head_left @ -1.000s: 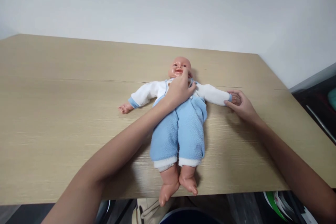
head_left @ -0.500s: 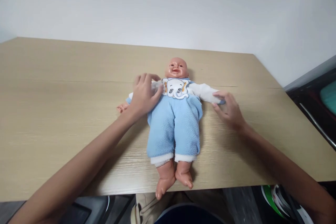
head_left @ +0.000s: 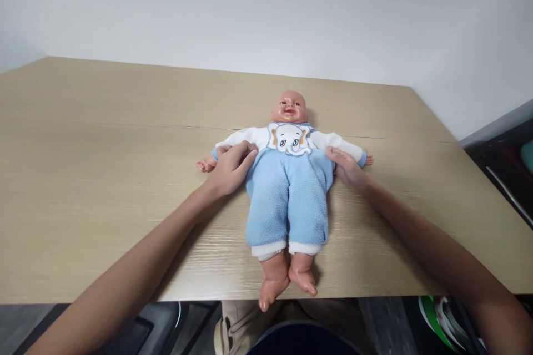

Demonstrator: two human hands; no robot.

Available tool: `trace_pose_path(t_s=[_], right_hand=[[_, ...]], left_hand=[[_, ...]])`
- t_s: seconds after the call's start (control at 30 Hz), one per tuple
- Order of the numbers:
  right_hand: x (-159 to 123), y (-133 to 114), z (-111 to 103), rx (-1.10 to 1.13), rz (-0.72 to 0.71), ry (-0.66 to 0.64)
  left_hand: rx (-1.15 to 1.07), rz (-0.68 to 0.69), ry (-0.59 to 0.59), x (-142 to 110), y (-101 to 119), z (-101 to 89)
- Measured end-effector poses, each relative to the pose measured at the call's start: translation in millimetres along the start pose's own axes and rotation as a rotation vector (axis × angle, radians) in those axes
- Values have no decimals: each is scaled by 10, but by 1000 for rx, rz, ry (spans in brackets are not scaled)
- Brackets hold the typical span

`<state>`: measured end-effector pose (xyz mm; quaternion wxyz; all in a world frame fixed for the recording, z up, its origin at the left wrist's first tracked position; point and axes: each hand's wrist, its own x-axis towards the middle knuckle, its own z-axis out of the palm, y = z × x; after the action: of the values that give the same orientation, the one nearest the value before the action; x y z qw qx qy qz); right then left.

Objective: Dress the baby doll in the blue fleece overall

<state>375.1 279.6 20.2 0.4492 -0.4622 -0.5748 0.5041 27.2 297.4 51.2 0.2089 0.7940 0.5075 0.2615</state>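
A baby doll (head_left: 290,183) lies on its back on the wooden table, arms spread and feet toward me. It wears white sleeves and fuzzy light-blue trousers, with an elephant patch (head_left: 289,140) on the chest. At the doll's side, just below its sleeve, rests my left hand (head_left: 234,167), fingers lightly bent and thumb apart. My right hand (head_left: 348,169) lies against the other side of the waist with fingers stretched out, under the other sleeve. Both hands touch or nearly touch the clothing; neither grasps it. Some fingertips are hidden.
The wooden table (head_left: 104,188) has a thin seam across it, and the doll's feet reach its front edge. A pale wall (head_left: 250,11) stands behind. At the right is a dark object (head_left: 503,161); below the edge are a grey chair-like item (head_left: 160,321) and a green-rimmed item (head_left: 435,316).
My right hand has left the doll's cuff and moved inward to its waist. My left hand has slid down from the sleeve near the chest to the side. Both doll arms now lie uncovered.
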Motion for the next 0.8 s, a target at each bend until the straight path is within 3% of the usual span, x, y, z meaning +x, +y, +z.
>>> trace_pose_path(t_s=[0.13, 0.23, 0.37, 0.53, 0.67, 0.73, 0.8], right_hand=[[-27, 6, 64, 76, 27, 125], [-62, -12, 54, -132, -65, 154], [-151, -29, -38, -481, -208, 254], [-189, -9, -83, -624, -305, 270], [-196, -6, -118, -822, -420, 200], [-228, -14, -197, -931, -454, 201], [-281, -11, -332, -1026, -484, 247]], left_hand=[[-222, 7, -72, 13, -54, -59], [-433, 12, -130, 30, -53, -75], [-505, 56, -116, 60, -46, -76], [-410, 4, 13, 76, -80, -23], [-75, 43, 162, 51, -97, 41], [48, 61, 195, 30, -98, 54], [35, 34, 220, 19, -90, 53]])
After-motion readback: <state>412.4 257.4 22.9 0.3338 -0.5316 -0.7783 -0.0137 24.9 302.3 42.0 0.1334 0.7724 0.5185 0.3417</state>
